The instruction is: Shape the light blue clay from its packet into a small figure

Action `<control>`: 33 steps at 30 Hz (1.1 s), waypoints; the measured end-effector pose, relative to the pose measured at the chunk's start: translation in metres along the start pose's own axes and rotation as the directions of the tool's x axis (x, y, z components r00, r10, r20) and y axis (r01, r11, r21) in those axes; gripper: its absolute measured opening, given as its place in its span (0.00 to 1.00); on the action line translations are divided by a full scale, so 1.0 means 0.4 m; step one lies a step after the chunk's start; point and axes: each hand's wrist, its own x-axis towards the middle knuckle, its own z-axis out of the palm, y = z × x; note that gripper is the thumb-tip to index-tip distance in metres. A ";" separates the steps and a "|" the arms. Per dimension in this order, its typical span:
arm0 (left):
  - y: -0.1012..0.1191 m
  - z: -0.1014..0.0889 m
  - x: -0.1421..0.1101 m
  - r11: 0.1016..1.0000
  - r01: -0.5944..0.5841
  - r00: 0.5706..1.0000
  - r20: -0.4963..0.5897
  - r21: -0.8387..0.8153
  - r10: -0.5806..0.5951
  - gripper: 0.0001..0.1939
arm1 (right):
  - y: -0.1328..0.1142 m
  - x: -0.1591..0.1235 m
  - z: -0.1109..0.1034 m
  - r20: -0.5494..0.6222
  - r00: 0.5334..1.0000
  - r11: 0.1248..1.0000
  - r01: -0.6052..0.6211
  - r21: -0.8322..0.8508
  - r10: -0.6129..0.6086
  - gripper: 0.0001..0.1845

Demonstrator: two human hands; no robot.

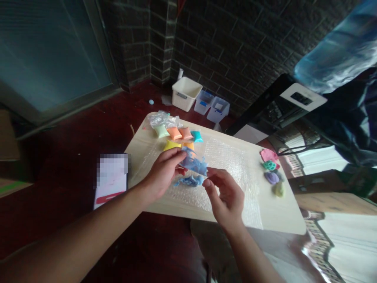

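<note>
My left hand (165, 169) is closed on the left end of a clear plastic bag (194, 162) smeared inside with blue modelling clay. At the bag's right end is my right hand (226, 193), its thumb and fingertips drawn together; whatever they pinch is too small to make out. Below the bag, a torn heap of blue clay (190, 181) lies on a sheet of bubble wrap (232, 165). Just beyond my left fingers are a yellow clay packet (171, 145) and an orange-yellow packet (188, 146), the latter partly covered by the bag.
Pale green (161, 131), orange (174, 133), salmon (185, 133) and turquoise (197, 136) packets line the far side of the table (285, 214). Pink (268, 155), green (269, 165), purple (271, 177) and yellowish (279, 190) clay lumps sit at right. Bins (185, 94) stand on the floor behind.
</note>
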 end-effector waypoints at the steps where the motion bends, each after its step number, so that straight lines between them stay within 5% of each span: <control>1: -0.002 0.003 -0.002 1.000 -0.003 1.000 0.011 0.019 0.003 0.08 | 0.003 0.005 0.000 -0.012 0.999 0.999 -0.033 0.042 0.033 0.10; 8: -0.013 0.016 -0.008 0.964 -0.102 0.988 0.142 0.247 0.068 0.11 | 0.017 0.033 -0.013 0.023 0.976 0.915 -0.209 0.345 0.215 0.14; 16: -0.020 0.000 -0.015 0.700 -0.407 0.911 0.321 0.587 0.260 0.05 | 0.051 0.037 -0.037 -0.099 0.984 0.956 -0.114 0.269 0.146 0.07; 19: -0.008 0.000 -0.021 0.563 -0.522 0.853 0.405 0.641 0.330 0.07 | 0.057 0.037 -0.038 -0.038 0.995 0.978 -0.084 0.192 0.093 0.06; 24: 0.007 -0.004 -0.029 0.481 -0.590 0.807 0.461 0.648 0.369 0.10 | 0.048 0.032 -0.033 0.057 0.998 0.992 -0.019 0.123 0.013 0.02; 28: 0.018 -0.010 -0.033 0.617 -0.503 0.849 0.481 0.605 0.220 0.09 | 0.027 0.031 -0.033 0.119 0.991 0.998 0.050 0.039 -0.055 0.08; 33: 0.009 0.000 -0.028 0.849 -0.189 0.928 0.371 0.493 -0.008 0.18 | 0.000 0.029 -0.036 0.257 0.961 0.994 0.088 0.066 -0.102 0.12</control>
